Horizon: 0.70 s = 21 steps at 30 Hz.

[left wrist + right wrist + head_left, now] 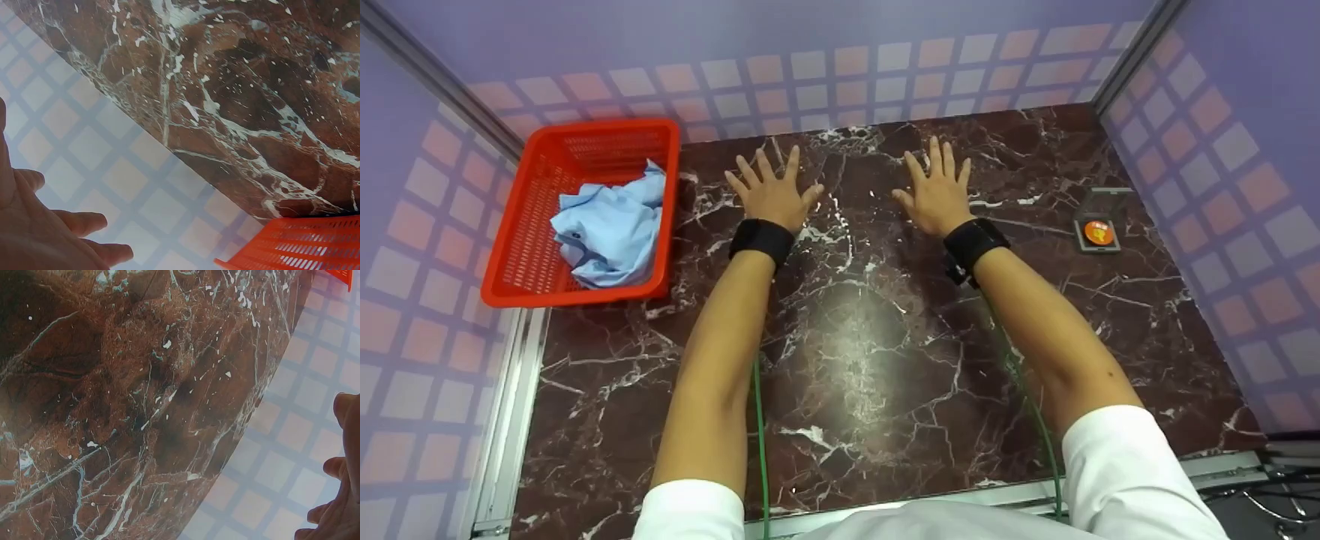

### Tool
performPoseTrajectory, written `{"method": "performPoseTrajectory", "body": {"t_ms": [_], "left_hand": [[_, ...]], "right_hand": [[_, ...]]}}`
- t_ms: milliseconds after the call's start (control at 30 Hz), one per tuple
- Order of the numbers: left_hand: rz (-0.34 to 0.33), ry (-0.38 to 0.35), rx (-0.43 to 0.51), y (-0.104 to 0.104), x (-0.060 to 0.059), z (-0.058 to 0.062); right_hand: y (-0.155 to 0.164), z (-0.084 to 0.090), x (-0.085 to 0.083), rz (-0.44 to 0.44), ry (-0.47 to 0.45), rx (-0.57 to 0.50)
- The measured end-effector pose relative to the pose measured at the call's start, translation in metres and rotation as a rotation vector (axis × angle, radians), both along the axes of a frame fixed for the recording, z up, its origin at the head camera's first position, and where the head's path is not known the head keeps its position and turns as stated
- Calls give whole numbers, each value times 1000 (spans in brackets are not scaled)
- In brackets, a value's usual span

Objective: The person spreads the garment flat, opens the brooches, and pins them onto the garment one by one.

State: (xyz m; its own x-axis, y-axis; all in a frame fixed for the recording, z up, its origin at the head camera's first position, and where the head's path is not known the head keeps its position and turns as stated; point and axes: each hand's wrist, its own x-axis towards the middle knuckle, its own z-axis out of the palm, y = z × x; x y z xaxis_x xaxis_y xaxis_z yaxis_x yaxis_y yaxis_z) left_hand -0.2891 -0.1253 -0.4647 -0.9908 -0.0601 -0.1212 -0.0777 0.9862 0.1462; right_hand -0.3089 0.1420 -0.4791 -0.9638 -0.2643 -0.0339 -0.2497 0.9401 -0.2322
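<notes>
The shirt (611, 229), a crumpled light-blue one, is being kept in the red basket (521, 274), well to the left of the left hand's (771, 196) fingers and a little nearer the person than their tips; nothing is being gripped or touched there. It is lying loosely bunched against the basket's right wall, filling the middle and near part, while the far end is being left bare; nothing else is being shown inside. Both hands are being held flat on the marble table (870, 352), palms down, fingers spread and released, so nothing is being grasped by either. The right hand (937, 196) is being rested level with the left, a gap of bare stone being left between the thumbs. Judged from this, the hands are being parked in a neutral pose, with the basket set aside at the table's left edge, within reach. A small orange button (1099, 232) in a grey case is being left well to the right of the right fingers, untouched. In the left wrist view a corner of the basket is being shown beyond the fingertips (115, 253).
</notes>
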Motion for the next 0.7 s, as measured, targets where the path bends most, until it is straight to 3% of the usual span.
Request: {"method": "performPoseTrajectory", "body": {"t_ms": [300, 500, 700], "left_hand": [[-6, -12, 68, -19, 0, 1], [31, 3, 50, -31, 4, 9], [73, 2, 20, -52, 7, 8]], "right_hand": [[2, -11, 3, 19, 12, -10], [1, -10, 3, 30, -18, -10], [-5, -13, 4, 49, -25, 3]]}}
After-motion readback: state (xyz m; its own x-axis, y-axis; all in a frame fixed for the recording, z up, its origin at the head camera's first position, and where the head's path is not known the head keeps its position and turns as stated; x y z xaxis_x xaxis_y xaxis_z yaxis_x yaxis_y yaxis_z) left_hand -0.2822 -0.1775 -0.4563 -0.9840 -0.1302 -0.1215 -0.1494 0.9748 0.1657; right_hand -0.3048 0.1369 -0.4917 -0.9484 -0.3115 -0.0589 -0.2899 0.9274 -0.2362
